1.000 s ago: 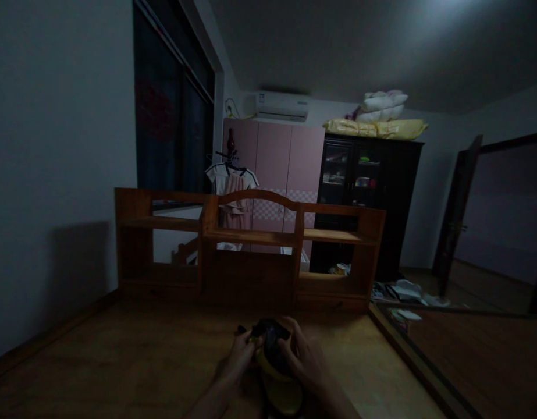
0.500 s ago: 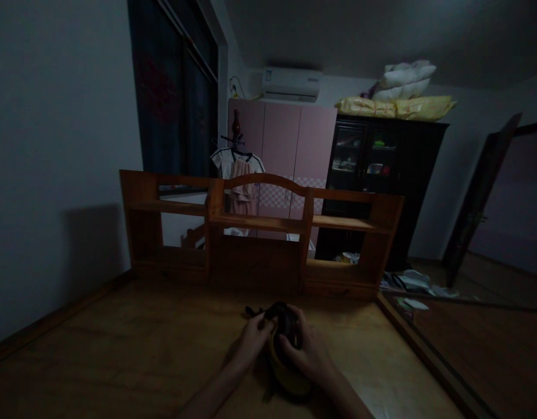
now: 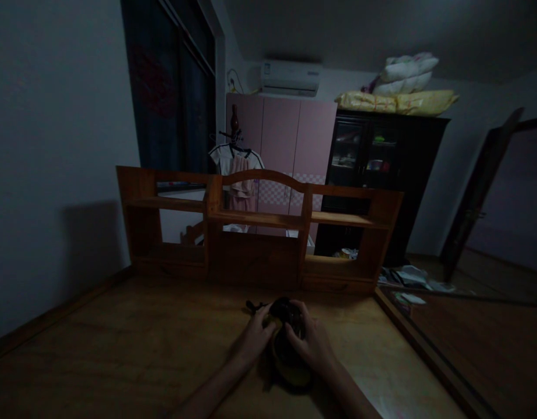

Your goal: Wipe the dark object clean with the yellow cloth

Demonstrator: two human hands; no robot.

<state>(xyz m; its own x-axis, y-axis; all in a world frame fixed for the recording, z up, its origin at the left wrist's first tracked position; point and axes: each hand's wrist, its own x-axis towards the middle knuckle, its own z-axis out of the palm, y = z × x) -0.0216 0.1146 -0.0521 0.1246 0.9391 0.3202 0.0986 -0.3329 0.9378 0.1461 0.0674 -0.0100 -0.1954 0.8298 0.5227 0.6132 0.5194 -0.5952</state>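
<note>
On the wooden board in front of me lies a dark, rounded object with a yellow-olive lower part (image 3: 297, 377); the dim light hides its exact kind. A thin black strap-like piece (image 3: 252, 306) sticks out at its far left. My left hand (image 3: 254, 337) is closed at its left side, thumb and fingers pinching the dark upper part. My right hand (image 3: 315, 346) wraps round the right side, with its thumb on the near face and fingers over the far edge. What lies under the fingers is hidden.
A wooden shelf unit (image 3: 255, 218) with open compartments stands along the board's far edge. A white wall (image 3: 54, 174) rises at left, and a raised wooden rim (image 3: 419, 343) runs down the right. Behind are a pink wardrobe (image 3: 279, 137) and a dark cabinet (image 3: 419, 151).
My left hand has shifted slightly right and closer against the dark object, its fingers now further over the top. The right hand keeps its hold. The camera view has tilted slightly.
</note>
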